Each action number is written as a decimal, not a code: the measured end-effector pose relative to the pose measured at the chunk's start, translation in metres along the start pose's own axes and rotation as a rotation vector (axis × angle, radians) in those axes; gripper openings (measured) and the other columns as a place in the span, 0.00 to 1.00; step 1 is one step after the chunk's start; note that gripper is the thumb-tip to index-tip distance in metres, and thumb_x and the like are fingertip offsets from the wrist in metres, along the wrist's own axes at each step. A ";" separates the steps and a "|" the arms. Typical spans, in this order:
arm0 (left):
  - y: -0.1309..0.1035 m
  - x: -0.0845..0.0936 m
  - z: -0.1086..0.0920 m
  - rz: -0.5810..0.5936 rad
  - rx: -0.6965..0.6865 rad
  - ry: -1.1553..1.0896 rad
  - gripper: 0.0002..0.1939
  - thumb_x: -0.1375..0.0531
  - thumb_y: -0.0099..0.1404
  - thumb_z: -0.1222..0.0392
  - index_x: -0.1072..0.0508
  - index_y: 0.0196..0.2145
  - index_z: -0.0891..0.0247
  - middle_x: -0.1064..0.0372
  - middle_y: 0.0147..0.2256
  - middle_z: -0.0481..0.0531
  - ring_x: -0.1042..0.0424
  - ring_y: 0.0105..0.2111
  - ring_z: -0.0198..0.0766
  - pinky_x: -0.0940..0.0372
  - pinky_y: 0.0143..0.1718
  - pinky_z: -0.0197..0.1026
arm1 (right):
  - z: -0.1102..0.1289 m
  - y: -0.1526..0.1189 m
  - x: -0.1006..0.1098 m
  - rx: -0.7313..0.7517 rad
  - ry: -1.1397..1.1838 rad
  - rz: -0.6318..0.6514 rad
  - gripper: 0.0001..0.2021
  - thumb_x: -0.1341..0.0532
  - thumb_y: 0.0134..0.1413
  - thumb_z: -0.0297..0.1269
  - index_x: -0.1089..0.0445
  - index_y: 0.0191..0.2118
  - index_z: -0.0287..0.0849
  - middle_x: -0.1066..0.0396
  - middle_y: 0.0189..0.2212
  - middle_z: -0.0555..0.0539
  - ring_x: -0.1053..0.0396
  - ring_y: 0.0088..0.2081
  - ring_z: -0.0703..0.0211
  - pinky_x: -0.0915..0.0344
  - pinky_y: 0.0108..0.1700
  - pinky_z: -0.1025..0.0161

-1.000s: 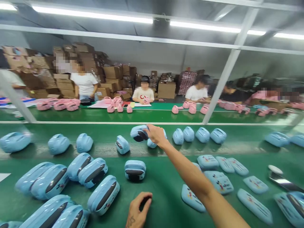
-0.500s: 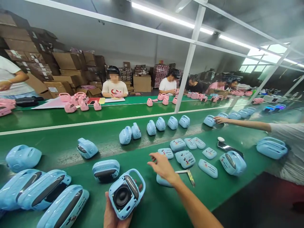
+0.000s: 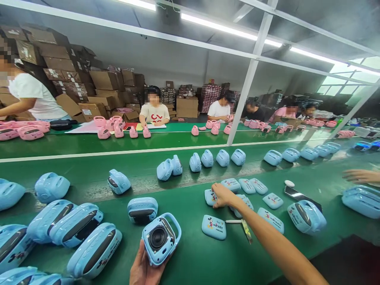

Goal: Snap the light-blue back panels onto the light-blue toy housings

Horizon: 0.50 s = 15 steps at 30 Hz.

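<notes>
Front not yet covered, the blue speaker at seven o'clock sits clasped in the left hand, while the right hand touches a loose printed panel toward its two o'clock, pinch unclear.

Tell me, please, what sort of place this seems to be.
Probably a factory assembly line: many matching blue portable speakers stand along a green worktop, co-workers line the far side near pink casings, and cardboard boxes are stacked behind them.
</notes>
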<state>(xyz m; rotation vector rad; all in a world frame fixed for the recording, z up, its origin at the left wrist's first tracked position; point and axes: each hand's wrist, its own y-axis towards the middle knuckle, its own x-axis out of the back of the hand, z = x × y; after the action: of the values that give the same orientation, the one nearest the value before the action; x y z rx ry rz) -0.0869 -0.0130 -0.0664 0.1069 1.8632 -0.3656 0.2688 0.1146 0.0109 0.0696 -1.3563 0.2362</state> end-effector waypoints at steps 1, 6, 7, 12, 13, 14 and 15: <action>0.000 0.000 0.000 0.002 -0.006 0.005 0.19 0.45 0.71 0.46 0.23 0.54 0.51 0.25 0.53 0.59 0.25 0.52 0.58 0.39 0.59 0.67 | 0.000 0.000 0.000 0.000 0.004 0.009 0.33 0.23 0.27 0.35 0.31 0.45 0.37 0.29 0.47 0.36 0.31 0.48 0.42 0.36 0.49 0.57; 0.001 0.004 0.002 -0.036 -0.036 -0.019 0.20 0.46 0.72 0.49 0.27 0.58 0.51 0.23 0.51 0.59 0.23 0.50 0.55 0.39 0.60 0.65 | -0.001 -0.005 0.006 -0.055 0.084 0.015 0.29 0.27 0.31 0.33 0.34 0.44 0.39 0.25 0.38 0.41 0.27 0.40 0.45 0.36 0.41 0.59; 0.002 0.003 0.002 -0.071 -0.055 -0.021 0.20 0.46 0.73 0.50 0.29 0.60 0.51 0.22 0.50 0.58 0.22 0.48 0.53 0.38 0.60 0.63 | -0.001 -0.007 0.008 -0.066 0.112 0.006 0.28 0.28 0.32 0.33 0.34 0.44 0.40 0.25 0.36 0.42 0.27 0.39 0.46 0.36 0.41 0.59; 0.007 -0.015 0.002 -0.235 -0.134 0.086 0.25 0.43 0.71 0.64 0.34 0.64 0.52 0.19 0.45 0.54 0.19 0.44 0.45 0.34 0.59 0.55 | 0.013 -0.026 0.019 -0.042 0.345 -0.040 0.22 0.33 0.43 0.43 0.36 0.44 0.41 0.26 0.41 0.43 0.27 0.40 0.50 0.33 0.41 0.59; 0.007 -0.022 0.003 -0.241 -0.120 0.141 0.27 0.41 0.69 0.64 0.35 0.64 0.52 0.19 0.46 0.54 0.20 0.45 0.45 0.34 0.59 0.54 | 0.022 -0.032 0.018 -0.009 0.486 -0.031 0.20 0.34 0.46 0.45 0.36 0.44 0.42 0.26 0.42 0.43 0.26 0.41 0.51 0.32 0.42 0.58; 0.007 -0.029 0.004 -0.240 -0.109 0.206 0.29 0.39 0.67 0.63 0.36 0.64 0.50 0.20 0.49 0.53 0.21 0.48 0.46 0.34 0.59 0.53 | 0.033 -0.037 0.015 0.032 0.667 -0.013 0.19 0.35 0.48 0.46 0.35 0.43 0.44 0.25 0.42 0.44 0.26 0.42 0.50 0.31 0.43 0.57; 0.006 -0.037 0.006 -0.231 -0.105 0.278 0.31 0.36 0.65 0.61 0.36 0.65 0.49 0.22 0.52 0.52 0.23 0.50 0.47 0.34 0.60 0.51 | 0.047 -0.043 0.011 0.075 0.873 0.012 0.18 0.35 0.48 0.47 0.34 0.42 0.45 0.25 0.41 0.44 0.26 0.43 0.49 0.30 0.44 0.55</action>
<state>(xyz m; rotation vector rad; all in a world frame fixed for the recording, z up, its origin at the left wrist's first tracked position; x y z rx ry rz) -0.0678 -0.0052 -0.0350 -0.1373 2.1730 -0.4279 0.2351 0.0651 0.0352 0.0148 -0.4799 0.2823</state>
